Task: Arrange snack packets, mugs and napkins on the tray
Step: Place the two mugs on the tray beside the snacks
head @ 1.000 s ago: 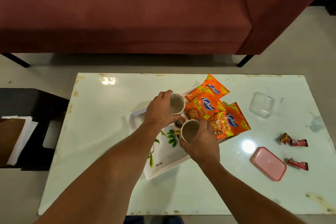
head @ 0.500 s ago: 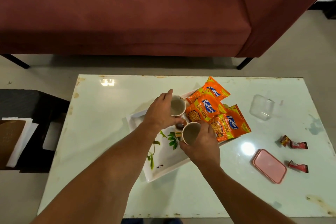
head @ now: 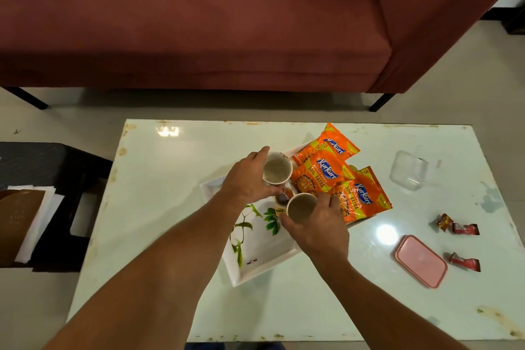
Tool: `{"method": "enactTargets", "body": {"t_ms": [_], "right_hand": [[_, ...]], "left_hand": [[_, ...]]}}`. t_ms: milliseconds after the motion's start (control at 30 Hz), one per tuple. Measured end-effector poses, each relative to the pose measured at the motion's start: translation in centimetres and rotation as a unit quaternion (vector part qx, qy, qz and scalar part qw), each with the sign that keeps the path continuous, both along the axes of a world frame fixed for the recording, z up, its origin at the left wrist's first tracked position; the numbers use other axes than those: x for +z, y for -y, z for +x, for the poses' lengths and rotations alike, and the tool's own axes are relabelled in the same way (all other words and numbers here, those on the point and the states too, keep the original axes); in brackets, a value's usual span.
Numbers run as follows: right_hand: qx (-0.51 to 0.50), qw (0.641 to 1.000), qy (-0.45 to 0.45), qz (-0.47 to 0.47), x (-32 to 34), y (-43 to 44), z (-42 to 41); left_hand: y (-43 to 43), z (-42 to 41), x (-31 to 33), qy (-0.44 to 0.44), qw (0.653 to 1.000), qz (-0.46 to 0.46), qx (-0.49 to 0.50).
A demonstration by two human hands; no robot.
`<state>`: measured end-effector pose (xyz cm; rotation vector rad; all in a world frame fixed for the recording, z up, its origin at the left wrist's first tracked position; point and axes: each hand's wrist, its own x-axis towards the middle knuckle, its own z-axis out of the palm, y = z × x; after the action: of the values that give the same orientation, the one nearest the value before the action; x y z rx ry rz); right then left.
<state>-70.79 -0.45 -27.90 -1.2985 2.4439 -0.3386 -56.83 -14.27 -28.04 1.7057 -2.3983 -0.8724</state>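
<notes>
At frame centre, one mug point(head: 277, 170) is being gripped by the left hand point(head: 246, 179), another mug point(head: 301, 206) by the right hand point(head: 318, 229), over the tray point(head: 255, 258); "Kurkure 50% EXTRA" packets point(head: 326, 176) are lying alongside.

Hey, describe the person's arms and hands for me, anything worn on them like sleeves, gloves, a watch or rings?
Both forearms are bare along all that shows, with no sleeve edge in view. The left hand and the right hand are ungloved. No watch, bracelet or band shows at either wrist, and no ring is visible on the fingers that can be seen.
</notes>
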Motion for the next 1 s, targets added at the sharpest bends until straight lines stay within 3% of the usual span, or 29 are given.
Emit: {"method": "enactTargets", "body": {"t_ms": [267,600,1000], "right_hand": [[-0.032,0.999,0.007,0.016,0.1,0.3,0.4],[-0.207,0.973,0.095,0.036,0.8,1.5,0.5],[-0.073,0.994,0.057,0.052,1.1,0.4,0.3]], "left_hand": [[-0.2,0.5,0.2,0.003,1.0,-0.03,-0.006],[0.0,0.4,0.4,0.012,0.999,-0.03,-0.002],[0.1,0.3,0.4,0.007,0.999,-0.023,-0.024]]}}
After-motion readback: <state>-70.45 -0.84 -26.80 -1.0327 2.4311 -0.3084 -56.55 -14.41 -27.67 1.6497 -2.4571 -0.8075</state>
